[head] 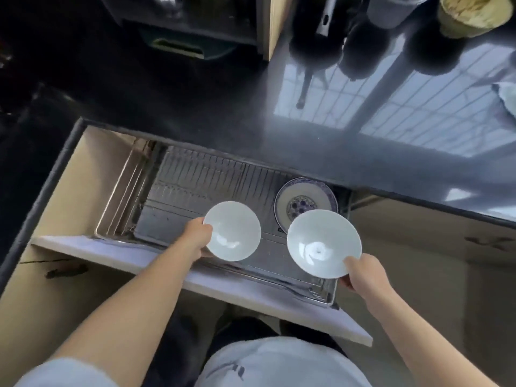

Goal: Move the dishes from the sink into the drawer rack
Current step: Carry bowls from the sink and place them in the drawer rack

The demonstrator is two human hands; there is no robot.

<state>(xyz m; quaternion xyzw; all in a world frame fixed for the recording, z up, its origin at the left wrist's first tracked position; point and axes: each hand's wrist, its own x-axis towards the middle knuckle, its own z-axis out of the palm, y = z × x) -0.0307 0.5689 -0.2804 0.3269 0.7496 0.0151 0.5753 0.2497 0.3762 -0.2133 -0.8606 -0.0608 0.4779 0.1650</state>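
Dishes: two white bowls held above the drawer rack (195, 188)
Left hand (195, 238): grip pinches left bowl (233, 231) rim
Right hand (364, 275): grip pinches right bowl (324, 243) rim
Patterned plate (305, 201): in rack, under counter (321, 135) edge

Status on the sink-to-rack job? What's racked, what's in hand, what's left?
Done: one blue-patterned plate already sits at the right end of the drawer rack. In hand: the left hand holds a white bowl by its rim and the right hand holds a second white bowl, both over the open drawer, not yet set down. Left: placing both; the sink is out of view, so any remainder is unknown.
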